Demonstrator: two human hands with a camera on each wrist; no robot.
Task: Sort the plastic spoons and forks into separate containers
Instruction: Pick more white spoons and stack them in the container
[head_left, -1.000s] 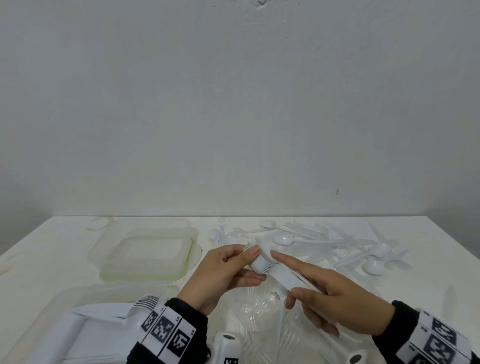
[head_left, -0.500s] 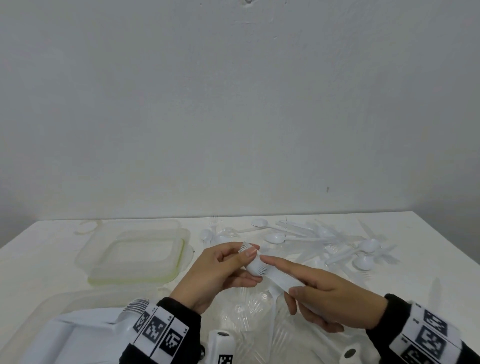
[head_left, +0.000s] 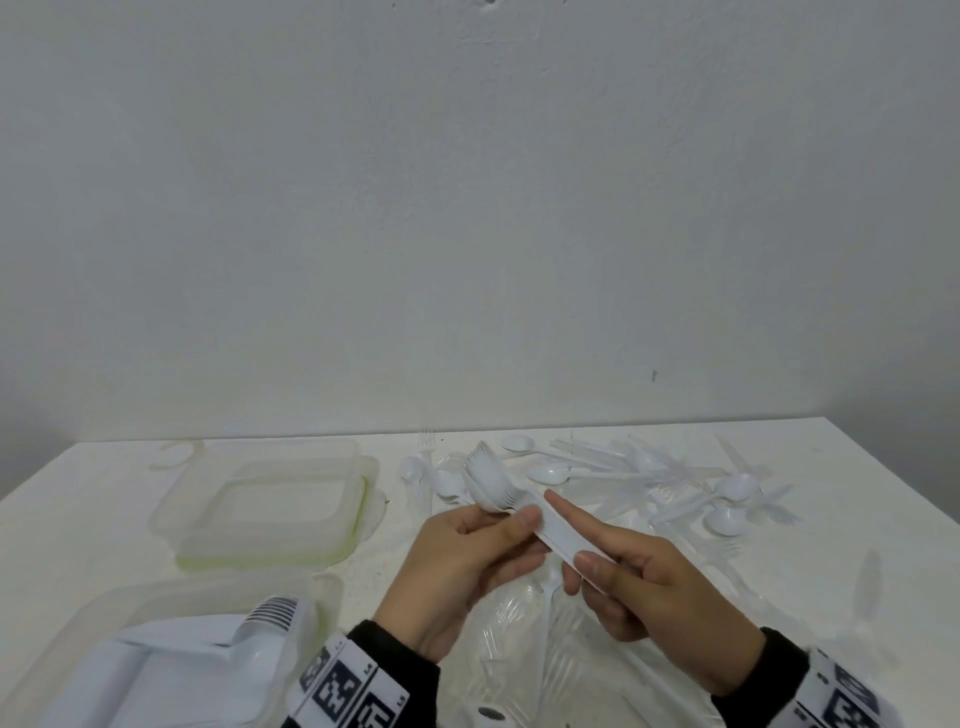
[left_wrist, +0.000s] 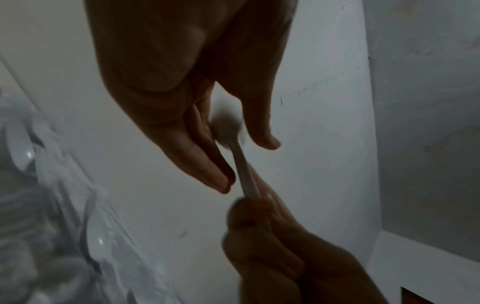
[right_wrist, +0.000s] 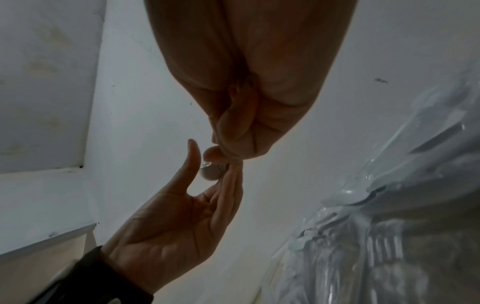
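Observation:
A nested stack of white plastic spoons (head_left: 493, 480) is held above the table between both hands, bowls pointing up and to the far left. My left hand (head_left: 519, 525) pinches the stack at its neck, thumb on top and fingers curled beneath. My right hand (head_left: 576, 545) grips the handles, index finger stretched along them and thumb pressed on the side. In the left wrist view the spoon stack (left_wrist: 240, 162) runs from my left fingers (left_wrist: 218, 176) down into the right hand (left_wrist: 259, 218). In the right wrist view only the bowl (right_wrist: 210, 173) shows.
A clear lidded container with a green seal (head_left: 270, 499) sits at the back left. A nearer clear container (head_left: 93, 618) at the bottom left holds another spoon stack (head_left: 270, 616). Loose white spoons and forks (head_left: 649, 478) lie at the back right. Crinkled clear wrapping (head_left: 545, 654) lies under the hands.
The stack has tilted up. My left hand has slid from the bowls down to the neck, so the bowls now stick out. The right hand keeps hold of the handles.

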